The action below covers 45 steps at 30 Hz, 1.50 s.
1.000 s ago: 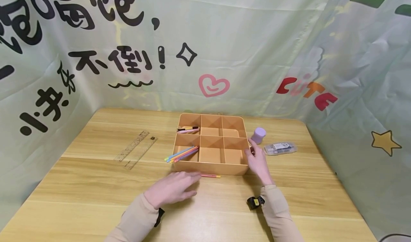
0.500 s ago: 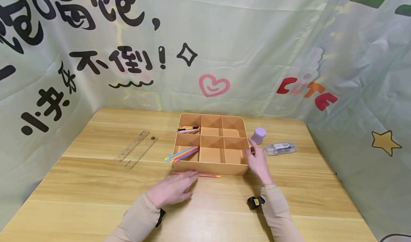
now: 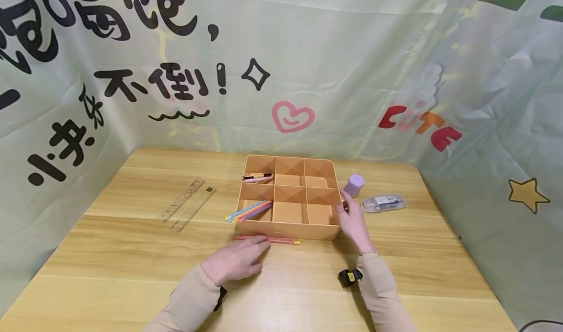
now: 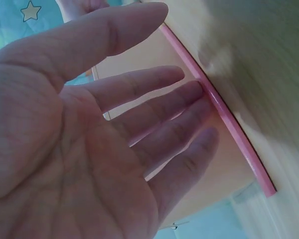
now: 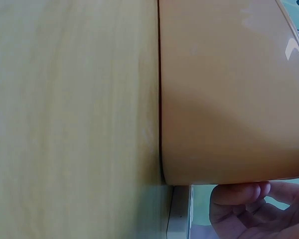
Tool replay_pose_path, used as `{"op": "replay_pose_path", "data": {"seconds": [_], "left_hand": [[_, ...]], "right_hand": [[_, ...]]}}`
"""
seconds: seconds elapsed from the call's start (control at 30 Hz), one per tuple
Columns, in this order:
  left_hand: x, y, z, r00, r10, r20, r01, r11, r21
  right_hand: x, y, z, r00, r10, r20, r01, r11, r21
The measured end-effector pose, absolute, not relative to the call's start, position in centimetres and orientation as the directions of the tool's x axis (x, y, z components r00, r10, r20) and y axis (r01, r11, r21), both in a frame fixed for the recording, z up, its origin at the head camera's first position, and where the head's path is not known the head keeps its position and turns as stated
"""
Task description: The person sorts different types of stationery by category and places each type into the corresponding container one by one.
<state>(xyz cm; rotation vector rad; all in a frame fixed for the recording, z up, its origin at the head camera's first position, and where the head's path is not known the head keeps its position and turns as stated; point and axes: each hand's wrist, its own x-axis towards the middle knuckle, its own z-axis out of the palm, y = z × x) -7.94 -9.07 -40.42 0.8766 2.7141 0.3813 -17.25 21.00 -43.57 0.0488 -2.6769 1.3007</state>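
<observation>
Left hand (image 3: 235, 263) flat, fingertips touching pink pen (image 3: 281, 240); right hand (image 3: 353, 220) grasping orange divided box (image 3: 290, 232) wall

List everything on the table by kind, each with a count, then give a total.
Organizer tray: 1
Pens lying loose on the table: 1
Pens in the tray's near left compartment: 4
Pens in the tray's far left compartment: 2
Rulers: 2
Purple cylinder: 1
Clear plastic case: 1
Total: 12 things. The bundled pens overlap, so those counts are approximate.
</observation>
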Motion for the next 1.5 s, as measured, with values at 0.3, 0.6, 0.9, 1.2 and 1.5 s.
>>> {"op": "replay_pose_path", "data": {"seconds": [0.3, 0.6, 0.9, 1.2, 1.5], "left_hand": [[-8.4, -10.1, -41.7, -0.728, 0.665, 0.168, 0.685, 0.713, 0.15], [-9.4, -10.7, -42.2, -0.741, 0.649, 0.173, 0.67, 0.698, 0.254], [-9.1, -11.4, -42.6, -0.684, 0.692, 0.231, 0.729, 0.648, 0.219], [-8.7, -11.4, -41.8, -0.7, 0.697, 0.154, 0.712, 0.669, 0.211], [-9.0, -10.7, -40.4, -0.672, 0.728, 0.139, 0.732, 0.622, 0.278]], "right_hand": [[-17.1, 21.0, -43.6, -0.987, 0.041, 0.155, -0.098, 0.613, -0.784], [-17.2, 20.9, -43.5, -0.985, 0.047, 0.164, -0.101, 0.612, -0.784], [-17.2, 20.9, -43.5, -0.988, 0.042, 0.15, -0.092, 0.618, -0.781], [-17.1, 20.8, -43.4, -0.987, 0.038, 0.153, -0.097, 0.617, -0.781], [-17.1, 20.8, -43.3, -0.991, 0.046, 0.128, -0.074, 0.61, -0.789]]}}
